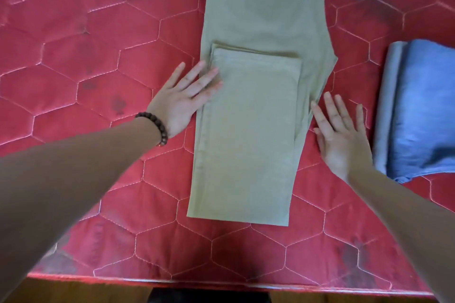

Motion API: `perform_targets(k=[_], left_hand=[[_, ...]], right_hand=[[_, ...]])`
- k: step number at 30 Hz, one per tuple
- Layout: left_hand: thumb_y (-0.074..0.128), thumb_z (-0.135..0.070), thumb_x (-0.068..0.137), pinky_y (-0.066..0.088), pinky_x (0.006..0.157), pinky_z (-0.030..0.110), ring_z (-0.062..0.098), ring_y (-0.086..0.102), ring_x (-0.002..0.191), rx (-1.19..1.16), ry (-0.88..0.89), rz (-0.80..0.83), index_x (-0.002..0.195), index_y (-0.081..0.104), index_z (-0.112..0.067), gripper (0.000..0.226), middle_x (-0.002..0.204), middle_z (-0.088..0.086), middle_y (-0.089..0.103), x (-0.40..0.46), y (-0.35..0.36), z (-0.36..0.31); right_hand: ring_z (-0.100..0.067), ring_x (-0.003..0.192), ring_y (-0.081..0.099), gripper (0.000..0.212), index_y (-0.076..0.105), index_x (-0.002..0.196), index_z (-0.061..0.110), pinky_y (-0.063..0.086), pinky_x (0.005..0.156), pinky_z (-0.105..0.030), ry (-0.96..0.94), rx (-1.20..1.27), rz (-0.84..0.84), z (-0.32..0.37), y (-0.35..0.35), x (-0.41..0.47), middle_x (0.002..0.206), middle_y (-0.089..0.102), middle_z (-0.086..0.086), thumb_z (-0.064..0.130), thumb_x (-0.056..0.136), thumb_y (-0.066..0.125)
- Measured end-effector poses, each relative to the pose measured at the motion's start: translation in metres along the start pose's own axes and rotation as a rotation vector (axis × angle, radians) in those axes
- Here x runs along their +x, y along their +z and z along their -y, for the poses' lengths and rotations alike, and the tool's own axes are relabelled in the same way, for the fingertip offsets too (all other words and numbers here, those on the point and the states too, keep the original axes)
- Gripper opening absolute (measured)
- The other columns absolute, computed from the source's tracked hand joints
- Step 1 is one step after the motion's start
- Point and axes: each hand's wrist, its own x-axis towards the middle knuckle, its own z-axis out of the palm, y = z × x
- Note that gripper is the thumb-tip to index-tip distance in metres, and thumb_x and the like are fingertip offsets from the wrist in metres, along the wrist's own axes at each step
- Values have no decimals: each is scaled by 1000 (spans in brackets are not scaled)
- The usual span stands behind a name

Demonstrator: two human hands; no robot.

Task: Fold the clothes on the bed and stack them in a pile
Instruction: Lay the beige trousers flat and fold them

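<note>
The risk I saw was that the folded leg ends could slide or open again when the olive trousers (pixel 256 96) were lifted for the next fold, because the cloth looked smooth and nothing pinned the layers. The trousers lay lengthwise in the middle of the red quilted bed (pixel 98 61), flat and nearly without wrinkles, with the lower part doubled back over the upper part, and a folded blue garment (pixel 418 110) lay near on the right. The left hand (pixel 182 101) pressed the left edge of the fold with its fingers spread, while the right hand (pixel 342 138) was beside the right edge, fingers straight and slightly apart, gripping nothing
</note>
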Motion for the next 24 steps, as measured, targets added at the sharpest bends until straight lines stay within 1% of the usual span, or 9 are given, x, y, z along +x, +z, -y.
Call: perform_targets(k=[5,9,14,16,18,20,21,22,24], left_hand=[[32,9,80,14,119,46,31,16,146,14,206,24,148,35,-10,70,155,12,29,41,-7,14],[45,4,76,21,119,47,32,24,145,4,274,93,148,38,-12,74,154,15,33,53,-15,27],[55,-33,79,-1,121,38,25,-1,149,28,296,276,152,20,-38,81,161,14,3,49,-19,21],[57,-33,88,-1,121,33,20,2,150,-165,261,263,148,33,-38,65,161,10,8,42,-25,17],[57,-28,94,10,121,28,14,18,147,-468,123,292,138,51,-34,45,156,3,28,35,-36,12],[57,-23,94,37,109,29,9,51,128,-923,-202,390,118,69,-34,29,134,-5,59,34,-53,8],[54,-22,89,48,93,30,10,64,105,-1119,-341,395,104,75,-30,27,113,-4,71,38,-61,6],[52,-22,83,51,80,31,13,65,88,-1220,-447,378,95,77,-20,27,96,2,74,44,-66,8],[57,-18,84,43,75,30,24,59,80,-1141,-601,436,94,71,4,28,88,18,69,59,-71,9]], right_hand=[[-24,147,19,85,22,153,20,9,118,-57,-253,-62,-8,-3,-5,46,160,15,-3,1,80,61],[-22,146,23,80,28,151,18,15,117,-57,-378,-127,26,-15,-20,69,159,23,-5,4,79,60],[-21,149,4,83,27,151,29,1,121,-44,-488,12,234,3,-32,90,161,9,-1,-3,82,60],[-12,149,3,68,33,147,35,-4,121,-35,-467,188,329,5,-41,90,160,9,6,9,91,61],[10,141,15,50,45,139,42,1,117,-17,-361,469,488,3,-49,89,152,23,23,19,96,58],[22,114,46,39,62,118,46,29,103,-8,-63,819,678,5,-57,96,123,55,35,14,99,53],[15,91,59,41,69,98,44,40,91,-16,111,916,722,4,-57,101,98,67,29,9,100,49],[6,73,59,46,68,81,40,42,83,-26,260,947,745,1,-55,104,79,65,21,4,99,45],[-6,79,56,38,60,89,28,46,89,-37,466,1065,781,0,-50,104,93,61,6,-4,99,41]])
